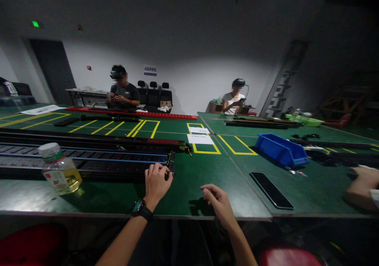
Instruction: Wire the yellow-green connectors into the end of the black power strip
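Observation:
My left hand (156,182), with a dark watch on its wrist, is closed over the near right end of a long black power strip (97,161) with blue wires that lies on the green table (207,187). Its fingers curl onto the strip's end cap. My right hand (217,203) hovers just above the table near the front edge, fingers loosely curled, with nothing visible in it.
A plastic bottle (59,169) of yellow liquid stands at the left. A black phone (271,190) lies flat to the right, a blue bin (281,149) behind it. Another person's arm (363,189) rests at the far right. Two seated people work at the far side.

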Demonstrator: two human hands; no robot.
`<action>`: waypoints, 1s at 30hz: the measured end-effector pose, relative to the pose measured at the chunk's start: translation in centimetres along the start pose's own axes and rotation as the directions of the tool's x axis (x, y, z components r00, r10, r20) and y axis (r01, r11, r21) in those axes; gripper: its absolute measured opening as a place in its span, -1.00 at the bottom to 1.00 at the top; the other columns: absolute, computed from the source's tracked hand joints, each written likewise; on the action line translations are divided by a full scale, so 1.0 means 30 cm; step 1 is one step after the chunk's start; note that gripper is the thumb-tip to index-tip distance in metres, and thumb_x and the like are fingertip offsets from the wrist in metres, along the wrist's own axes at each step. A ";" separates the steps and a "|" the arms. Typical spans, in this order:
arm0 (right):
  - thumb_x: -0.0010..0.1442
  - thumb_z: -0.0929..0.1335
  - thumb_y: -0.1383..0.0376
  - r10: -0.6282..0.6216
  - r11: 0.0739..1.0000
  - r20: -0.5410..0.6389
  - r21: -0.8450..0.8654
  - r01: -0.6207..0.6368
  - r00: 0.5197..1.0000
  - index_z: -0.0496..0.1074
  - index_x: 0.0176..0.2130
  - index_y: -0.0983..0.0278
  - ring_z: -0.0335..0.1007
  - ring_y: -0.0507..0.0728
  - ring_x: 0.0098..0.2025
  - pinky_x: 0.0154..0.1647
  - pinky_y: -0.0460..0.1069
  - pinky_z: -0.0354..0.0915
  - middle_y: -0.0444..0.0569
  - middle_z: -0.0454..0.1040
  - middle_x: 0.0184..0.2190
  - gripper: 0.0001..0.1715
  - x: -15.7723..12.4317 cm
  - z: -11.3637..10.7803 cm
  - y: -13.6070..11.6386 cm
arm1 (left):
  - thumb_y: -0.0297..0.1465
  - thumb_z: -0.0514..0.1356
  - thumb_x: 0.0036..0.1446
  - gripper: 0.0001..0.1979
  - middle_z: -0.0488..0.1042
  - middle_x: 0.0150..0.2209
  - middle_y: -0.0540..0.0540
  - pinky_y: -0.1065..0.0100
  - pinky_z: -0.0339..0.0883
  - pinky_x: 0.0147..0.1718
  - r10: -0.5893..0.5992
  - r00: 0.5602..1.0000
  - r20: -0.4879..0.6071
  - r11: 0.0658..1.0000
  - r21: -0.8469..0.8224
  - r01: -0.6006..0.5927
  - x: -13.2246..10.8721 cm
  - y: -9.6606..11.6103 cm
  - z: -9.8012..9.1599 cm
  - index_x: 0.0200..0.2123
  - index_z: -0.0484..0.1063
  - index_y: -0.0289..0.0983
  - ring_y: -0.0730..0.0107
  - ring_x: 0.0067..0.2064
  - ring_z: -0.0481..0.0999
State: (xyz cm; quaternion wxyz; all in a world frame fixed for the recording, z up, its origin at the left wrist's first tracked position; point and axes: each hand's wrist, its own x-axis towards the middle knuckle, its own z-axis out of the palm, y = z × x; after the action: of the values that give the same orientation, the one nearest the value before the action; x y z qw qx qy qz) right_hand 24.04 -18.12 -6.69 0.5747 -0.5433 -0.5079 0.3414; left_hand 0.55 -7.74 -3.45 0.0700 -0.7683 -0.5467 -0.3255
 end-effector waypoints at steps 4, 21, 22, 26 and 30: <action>0.16 0.45 -0.22 -0.001 1.000 0.008 0.006 0.001 1.000 0.65 -0.22 0.29 0.32 0.11 -0.46 -0.45 -0.02 0.25 -0.06 0.46 -0.52 -0.36 0.001 0.002 -0.007 | -0.30 0.22 0.26 -0.86 0.52 -0.16 -0.15 0.10 0.20 -0.10 0.009 1.000 -0.005 1.000 0.006 -0.009 0.002 0.001 -0.001 -0.29 0.57 -0.17 0.08 -0.05 0.42; 0.13 0.45 -0.26 -0.020 1.000 -0.001 -0.024 0.020 1.000 0.66 -0.23 0.30 0.32 0.12 -0.46 -0.46 -0.02 0.24 -0.04 0.48 -0.51 -0.32 0.003 0.002 -0.010 | -0.30 0.21 0.26 -0.85 0.52 -0.18 -0.15 0.11 0.21 -0.10 -0.003 1.000 -0.003 1.000 0.026 0.003 0.001 -0.001 0.002 -0.31 0.56 -0.18 0.08 -0.06 0.43; 0.13 0.45 -0.26 -0.019 1.000 -0.002 -0.024 0.019 1.000 0.66 -0.23 0.30 0.32 0.12 -0.46 -0.46 -0.02 0.25 -0.04 0.48 -0.51 -0.32 0.003 0.001 -0.009 | -0.30 0.21 0.26 -0.85 0.52 -0.18 -0.16 0.11 0.21 -0.10 -0.005 1.000 -0.001 1.000 0.026 0.005 0.000 0.000 0.002 -0.31 0.56 -0.18 0.08 -0.06 0.43; 0.13 0.45 -0.25 -0.008 1.000 -0.007 -0.014 0.008 1.000 0.66 -0.22 0.29 0.33 0.13 -0.45 -0.46 -0.02 0.25 -0.05 0.47 -0.52 -0.33 0.003 -0.001 0.000 | -0.30 0.21 0.26 -0.85 0.52 -0.17 -0.16 0.11 0.21 -0.08 -0.008 1.000 0.000 1.000 0.026 0.008 0.001 0.001 0.002 -0.31 0.56 -0.18 0.09 -0.05 0.43; 0.13 0.46 -0.24 -0.011 1.000 -0.008 -0.002 0.010 1.000 0.66 -0.22 0.28 0.34 0.13 -0.45 -0.46 -0.02 0.26 -0.05 0.48 -0.52 -0.34 0.003 -0.001 0.005 | -0.30 0.21 0.27 -0.85 0.52 -0.17 -0.16 0.12 0.21 -0.09 -0.009 1.000 0.002 0.999 0.031 0.009 0.001 0.001 0.001 -0.31 0.56 -0.18 0.09 -0.06 0.43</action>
State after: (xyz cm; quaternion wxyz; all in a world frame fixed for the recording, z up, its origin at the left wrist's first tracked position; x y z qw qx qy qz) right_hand 24.10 -18.02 -6.83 0.5781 -0.5425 -0.5087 0.3357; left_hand 0.59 -7.70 -3.46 0.0796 -0.7651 -0.5551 -0.3164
